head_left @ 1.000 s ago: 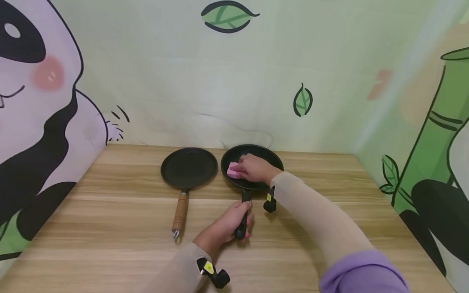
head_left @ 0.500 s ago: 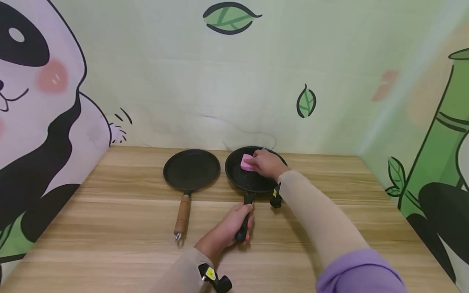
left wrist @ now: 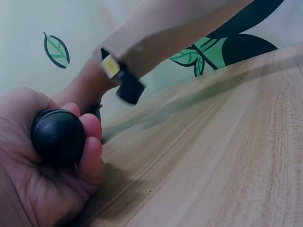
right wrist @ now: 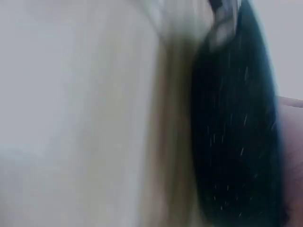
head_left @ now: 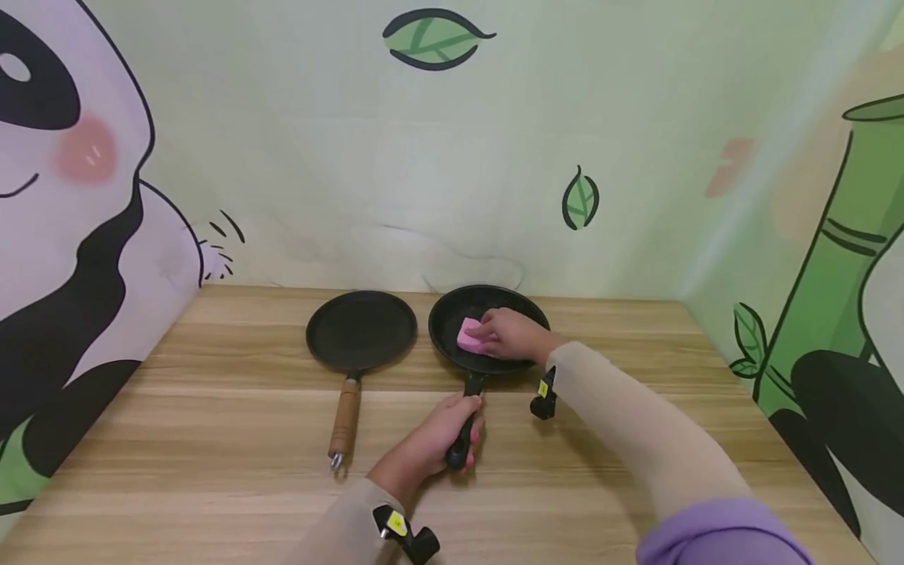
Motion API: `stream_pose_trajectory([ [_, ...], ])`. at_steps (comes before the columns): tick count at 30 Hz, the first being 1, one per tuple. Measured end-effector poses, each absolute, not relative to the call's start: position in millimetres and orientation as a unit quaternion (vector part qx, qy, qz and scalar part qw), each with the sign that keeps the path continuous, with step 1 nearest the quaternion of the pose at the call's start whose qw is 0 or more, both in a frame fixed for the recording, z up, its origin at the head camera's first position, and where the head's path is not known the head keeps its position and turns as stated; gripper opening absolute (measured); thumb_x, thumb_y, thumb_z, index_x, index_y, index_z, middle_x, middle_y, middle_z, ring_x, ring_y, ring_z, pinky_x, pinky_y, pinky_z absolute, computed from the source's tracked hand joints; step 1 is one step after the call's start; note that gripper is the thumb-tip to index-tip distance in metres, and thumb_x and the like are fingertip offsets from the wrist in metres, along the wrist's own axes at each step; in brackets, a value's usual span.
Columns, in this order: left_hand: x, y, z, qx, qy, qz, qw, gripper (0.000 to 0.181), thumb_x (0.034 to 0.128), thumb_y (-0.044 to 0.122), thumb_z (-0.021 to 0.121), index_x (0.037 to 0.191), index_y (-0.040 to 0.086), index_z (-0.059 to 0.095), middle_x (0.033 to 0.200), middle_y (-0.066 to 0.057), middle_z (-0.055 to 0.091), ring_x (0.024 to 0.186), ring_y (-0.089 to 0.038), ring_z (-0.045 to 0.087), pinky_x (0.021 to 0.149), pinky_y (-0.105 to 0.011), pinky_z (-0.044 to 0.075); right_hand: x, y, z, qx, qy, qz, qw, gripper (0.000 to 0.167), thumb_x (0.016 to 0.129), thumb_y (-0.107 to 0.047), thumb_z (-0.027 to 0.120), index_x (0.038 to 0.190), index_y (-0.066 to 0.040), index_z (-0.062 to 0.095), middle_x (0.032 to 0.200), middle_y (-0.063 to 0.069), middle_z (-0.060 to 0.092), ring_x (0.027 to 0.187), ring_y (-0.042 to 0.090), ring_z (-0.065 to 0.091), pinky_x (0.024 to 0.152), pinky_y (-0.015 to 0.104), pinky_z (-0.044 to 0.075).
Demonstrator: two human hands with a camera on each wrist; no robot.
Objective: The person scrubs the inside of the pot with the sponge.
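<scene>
A black frying pan [head_left: 448,318] stands on the wooden table, its handle pointing toward me. My left hand [head_left: 446,428] grips that handle [head_left: 459,449]; in the left wrist view the fingers wrap round the rounded handle end [left wrist: 58,138]. Inside the pan my right hand [head_left: 519,336] pinches a pink sponge [head_left: 468,336] against the left part of the pan's floor. The right wrist view is blurred; it shows the pan's dark outer side [right wrist: 236,132] and a bit of the hand [right wrist: 292,156], with the sponge hidden.
A flat black griddle pan [head_left: 362,329] with a wooden handle [head_left: 346,417] lies to the left of the frying pan. Behind both rises a wall [head_left: 318,196] with painted leaves and a panda. The wooden table [head_left: 233,416] extends on both sides.
The right hand has moved the sponge about inside the frying pan, first up and right, then back toward the near left. The left hand has kept its grip on the handle.
</scene>
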State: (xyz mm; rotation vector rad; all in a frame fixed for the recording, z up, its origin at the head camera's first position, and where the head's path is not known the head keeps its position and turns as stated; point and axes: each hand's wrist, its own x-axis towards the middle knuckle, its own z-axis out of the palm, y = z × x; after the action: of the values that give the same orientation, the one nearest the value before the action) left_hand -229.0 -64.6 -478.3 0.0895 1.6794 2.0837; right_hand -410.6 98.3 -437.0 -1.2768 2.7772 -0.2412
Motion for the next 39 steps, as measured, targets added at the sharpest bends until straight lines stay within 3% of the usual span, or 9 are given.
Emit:
stream_pose_trajectory([
  [5, -229.8, -66.0, -477.8, 0.034, 0.611, 0.756, 0.231, 0.023, 0.1058, 0.028, 0.036, 0.113, 0.006, 0.039, 0.064, 0.001, 0.044, 0.037, -0.011, 0.047, 0.033, -0.024, 0.040, -394.1, 96.9, -435.0, -0.464, 0.877, -0.117, 0.054, 0.038, 0.092, -0.028, 0.074, 0.128, -0.016, 0.071, 0.118, 0.012, 0.066, 0.105, 0.024, 0.064, 0.098, 0.040, 0.051],
  [10, -229.5, -65.4, -477.7, 0.032, 0.609, 0.757, 0.233, 0.025, 0.1061, 0.029, 0.035, 0.114, 0.006, 0.038, 0.064, 0.002, 0.044, 0.037, -0.010, 0.047, 0.033, -0.024, 0.040, -399.6, 93.7, -432.7, -0.465, 0.877, -0.106, 0.054, 0.037, 0.092, -0.027, 0.075, 0.127, -0.019, 0.072, 0.118, 0.010, 0.068, 0.106, 0.024, 0.064, 0.099, 0.040, 0.051],
  [17, -226.4, -61.7, -481.0, 0.037, 0.607, 0.759, 0.233, 0.020, 0.1051, 0.028, 0.036, 0.105, 0.008, 0.038, 0.062, 0.002, 0.043, 0.036, -0.010, 0.047, 0.032, -0.024, 0.039, -431.8, 97.8, -444.0, -0.430, 0.899, -0.080, -0.013, 0.035, 0.093, -0.012, 0.071, 0.128, -0.013, 0.071, 0.128, 0.016, 0.066, 0.116, 0.032, 0.063, 0.107, 0.045, 0.045],
  [23, -226.5, -64.2, -479.9, 0.034, 0.611, 0.758, 0.228, 0.021, 0.1043, 0.029, 0.037, 0.102, 0.009, 0.039, 0.062, 0.001, 0.044, 0.037, -0.011, 0.048, 0.032, -0.025, 0.041, -438.0, 90.2, -447.8, -0.428, 0.900, -0.079, -0.035, 0.037, 0.095, -0.015, 0.070, 0.131, -0.015, 0.069, 0.131, 0.016, 0.065, 0.114, 0.033, 0.062, 0.105, 0.045, 0.045],
  [33, -231.1, -70.0, -477.7, 0.036, 0.608, 0.758, 0.233, 0.020, 0.1055, 0.030, 0.037, 0.106, 0.010, 0.038, 0.064, 0.002, 0.044, 0.038, -0.011, 0.048, 0.033, -0.025, 0.042, -399.7, 77.1, -433.8, -0.494, 0.865, -0.085, 0.031, 0.032, 0.095, -0.022, 0.071, 0.126, -0.015, 0.073, 0.131, 0.012, 0.067, 0.116, 0.028, 0.063, 0.105, 0.043, 0.046],
  [39, -231.4, -68.2, -477.4, 0.037, 0.606, 0.759, 0.234, 0.021, 0.1056, 0.028, 0.036, 0.104, 0.008, 0.039, 0.061, 0.002, 0.044, 0.037, -0.010, 0.049, 0.032, -0.025, 0.041, -400.1, 78.0, -429.3, -0.484, 0.870, -0.076, 0.045, 0.033, 0.094, -0.020, 0.071, 0.127, -0.016, 0.072, 0.132, 0.012, 0.066, 0.119, 0.027, 0.063, 0.108, 0.044, 0.044],
])
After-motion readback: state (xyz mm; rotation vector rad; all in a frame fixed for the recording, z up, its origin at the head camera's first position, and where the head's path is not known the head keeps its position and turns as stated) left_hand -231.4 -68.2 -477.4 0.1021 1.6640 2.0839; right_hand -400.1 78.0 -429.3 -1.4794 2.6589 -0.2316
